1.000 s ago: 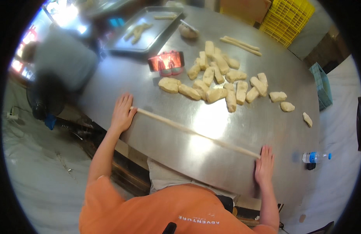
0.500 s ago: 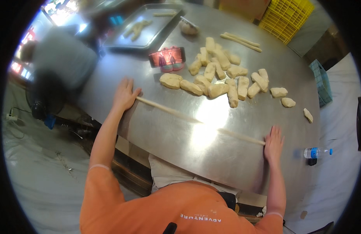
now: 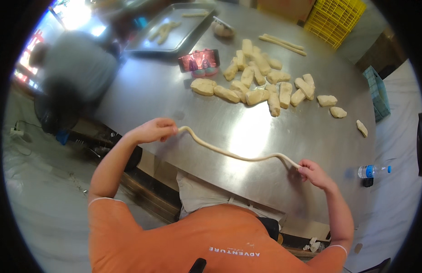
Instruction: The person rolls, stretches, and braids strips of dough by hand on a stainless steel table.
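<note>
A long thin dough rope (image 3: 233, 155) runs between my two hands over the steel table, its ends raised and its middle sagging low. My left hand (image 3: 157, 130) pinches the left end, fingers bent together. At the right end, my right hand (image 3: 313, 174) grips the rope between thumb and fingers. Beyond the rope lies a heap of short, thick dough pieces (image 3: 257, 96), some stacked on others. A few smaller dough lumps (image 3: 327, 100) lie off to the right of the heap.
A phone (image 3: 199, 60) stands propped left of the heap. Behind it, a metal tray (image 3: 186, 32) holds twisted dough. Two dough strips (image 3: 283, 44) lie at the back near yellow crates (image 3: 334, 20). A water bottle (image 3: 372, 171) is at the right. Another person (image 3: 79, 68) sits at the left.
Both hands lay flat with fingers stretched at the ends of the straight rope. Now they have closed on its ends and lifted them, and the rope has drawn toward me and curved.
</note>
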Available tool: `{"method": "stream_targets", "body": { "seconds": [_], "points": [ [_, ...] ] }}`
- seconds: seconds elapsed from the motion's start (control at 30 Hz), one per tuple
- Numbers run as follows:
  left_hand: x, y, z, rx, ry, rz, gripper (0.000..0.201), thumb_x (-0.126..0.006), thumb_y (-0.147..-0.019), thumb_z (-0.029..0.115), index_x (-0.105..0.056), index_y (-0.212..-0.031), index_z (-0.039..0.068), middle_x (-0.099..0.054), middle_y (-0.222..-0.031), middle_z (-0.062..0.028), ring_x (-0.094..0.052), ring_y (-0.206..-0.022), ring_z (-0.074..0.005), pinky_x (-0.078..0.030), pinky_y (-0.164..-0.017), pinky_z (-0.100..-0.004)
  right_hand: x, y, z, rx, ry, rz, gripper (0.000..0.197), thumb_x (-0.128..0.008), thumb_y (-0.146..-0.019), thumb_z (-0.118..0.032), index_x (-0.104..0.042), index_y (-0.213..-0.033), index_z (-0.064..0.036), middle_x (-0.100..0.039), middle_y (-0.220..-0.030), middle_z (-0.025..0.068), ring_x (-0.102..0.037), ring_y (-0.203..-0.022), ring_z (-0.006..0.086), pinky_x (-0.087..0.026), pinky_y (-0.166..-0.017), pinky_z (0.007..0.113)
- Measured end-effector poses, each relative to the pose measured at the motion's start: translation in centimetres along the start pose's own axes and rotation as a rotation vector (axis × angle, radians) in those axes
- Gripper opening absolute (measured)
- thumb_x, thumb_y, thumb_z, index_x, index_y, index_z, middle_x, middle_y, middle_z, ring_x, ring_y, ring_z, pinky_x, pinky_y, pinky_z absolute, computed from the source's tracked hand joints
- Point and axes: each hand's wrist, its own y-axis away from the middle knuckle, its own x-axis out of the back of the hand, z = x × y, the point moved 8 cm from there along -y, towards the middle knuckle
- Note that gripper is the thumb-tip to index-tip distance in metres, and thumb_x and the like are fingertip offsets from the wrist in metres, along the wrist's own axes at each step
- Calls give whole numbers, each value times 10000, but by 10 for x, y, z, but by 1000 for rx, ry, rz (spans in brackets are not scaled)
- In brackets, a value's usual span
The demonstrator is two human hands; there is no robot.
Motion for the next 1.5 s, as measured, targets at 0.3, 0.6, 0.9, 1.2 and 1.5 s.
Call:
{"method": "stream_targets", "body": {
  "seconds": [0.3, 0.6, 0.9, 1.2, 1.5],
  "points": [
    [96, 56, -92, 64, -244, 340, 186, -755, -1049, 242, -755, -966, 75, -482, -733, 99, -382, -672, -37, -287, -588, -253, 176, 68, 111, -71, 242, 559, 135, -711, -1067, -184, -731, -1024, -58, -493, -686, -84, -395, -574, 24, -276, -513, 244],
    [157, 39, -62, 298, -852, 918, 274, -828, -935, 320, -855, -1035, 66, -794, -1017, -169, -759, -933, -341, -576, -813, -475, 116, 32, 81, -56, 528, 505, 284, -759, -982, -312, -810, -1057, -42, -735, -823, 151, -722, -801, 316, -570, -781, 456],
    [-32, -5, 174, -619, 528, -302, 824, -801, -1009, 367, -436, -1708, 128, -588, -1619, -178, -726, -1206, -257, -598, -989, -432, -46, -13, -91, 581, 756, 320, 401, -824, -911, -196, -737, -1283, -73, -708, -1334, 165, -648, -1268, 385, -536, -1059, 466],
    [-166, -32, 94, -620, -550, 622, 241, -667, -1082, 172, -713, -1266, 23, -740, -1267, -156, -700, -1199, -375, -537, -1093, -443, 8, -76, -28, 597, 753, 591, 190, -750, -960, -138, -715, -1125, -51, -660, -1469, 163, -566, -1424, 372, -416, -1227, 534],
    [-100, -32, 37, -185, 764, 460, 316, -680, -1095, 177, -668, -1350, -9, -738, -1062, -75, -748, -974, -212, -619, -916, -402, 8, -50, -23, 389, 670, 720, 158, -707, -1033, -241, -715, -1063, -86, -745, -881, 185, -706, -835, 453, -547, -734, 565]
  ]
}}
